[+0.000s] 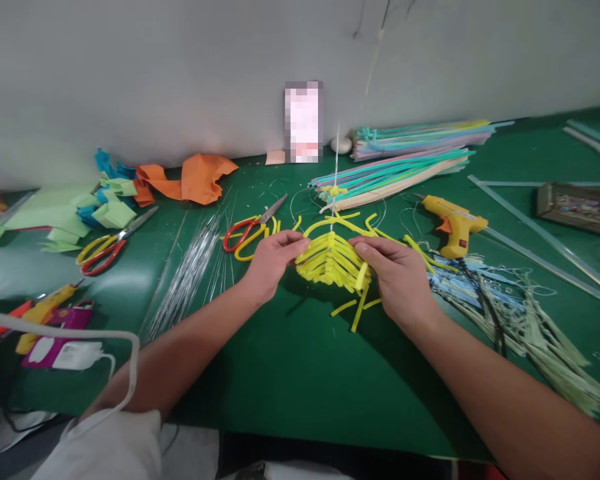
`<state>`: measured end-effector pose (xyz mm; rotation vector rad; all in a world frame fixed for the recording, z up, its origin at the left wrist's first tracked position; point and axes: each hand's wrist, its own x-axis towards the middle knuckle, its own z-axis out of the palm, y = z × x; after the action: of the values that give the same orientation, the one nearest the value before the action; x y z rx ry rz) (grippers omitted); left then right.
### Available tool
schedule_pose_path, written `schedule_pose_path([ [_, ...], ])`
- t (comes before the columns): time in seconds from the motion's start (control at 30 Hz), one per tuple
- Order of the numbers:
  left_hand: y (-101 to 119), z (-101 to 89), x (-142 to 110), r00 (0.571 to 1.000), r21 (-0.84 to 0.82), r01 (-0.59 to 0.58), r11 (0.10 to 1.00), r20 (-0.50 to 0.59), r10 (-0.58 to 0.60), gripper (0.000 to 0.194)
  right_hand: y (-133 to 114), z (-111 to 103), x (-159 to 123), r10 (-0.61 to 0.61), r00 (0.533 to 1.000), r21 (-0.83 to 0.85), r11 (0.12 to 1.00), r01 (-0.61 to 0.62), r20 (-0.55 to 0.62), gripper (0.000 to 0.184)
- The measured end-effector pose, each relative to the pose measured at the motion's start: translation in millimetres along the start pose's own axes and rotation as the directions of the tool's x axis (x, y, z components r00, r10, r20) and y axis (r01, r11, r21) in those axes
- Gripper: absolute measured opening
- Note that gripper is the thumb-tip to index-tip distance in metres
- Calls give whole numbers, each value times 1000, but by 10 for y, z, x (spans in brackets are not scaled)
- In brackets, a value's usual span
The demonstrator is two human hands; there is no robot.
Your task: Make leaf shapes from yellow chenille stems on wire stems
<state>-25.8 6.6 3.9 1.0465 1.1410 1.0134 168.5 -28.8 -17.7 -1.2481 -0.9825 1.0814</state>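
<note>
Pinching the left edge of a yellow pipe-cleaner leaf (327, 261), the left hand (276, 259) has thumb and fingers nipped together, and the right hand (403, 270) matches it on the opposite edge! The leaf sits between them, over the green desk (280, 373), a pale stem (337, 163) rising from its far end. Just beyond the left hand, scissors (263, 219); past the right, a yellow glue gun (453, 217); farther back, pastel pipe cleaners (405, 175) in bundles.

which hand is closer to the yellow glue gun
Right. The right hand is just left and short of the glue gun; the left hand is farther left, across the yellow strip piece.
</note>
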Motion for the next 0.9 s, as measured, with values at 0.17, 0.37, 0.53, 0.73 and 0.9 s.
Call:
schedule_pose_path([
  [0.17,28,-11,4,994,54,73,996,81,-77,21,20,0,3,14,1000,30,999,-13,-15,18],
  [0.37,27,-36,30,996,105,48,993,67,-55,21,-22,20,-5,75,997,67,995,-76,19,14],
  [0.53,-61,-93,101,998,87,-37,995,-46,41,20,-48,29,-12,158,983,113,979,-168,98,17],
  [0.73,-102,-119,138,988,54,-85,995,-122,91,19,-34,34,10,195,972,149,965,-214,132,21],
  [0.9,-142,-135,140,967,126,-168,978,-169,188,18,-75,46,-4,214,958,51,972,-228,193,23],
])
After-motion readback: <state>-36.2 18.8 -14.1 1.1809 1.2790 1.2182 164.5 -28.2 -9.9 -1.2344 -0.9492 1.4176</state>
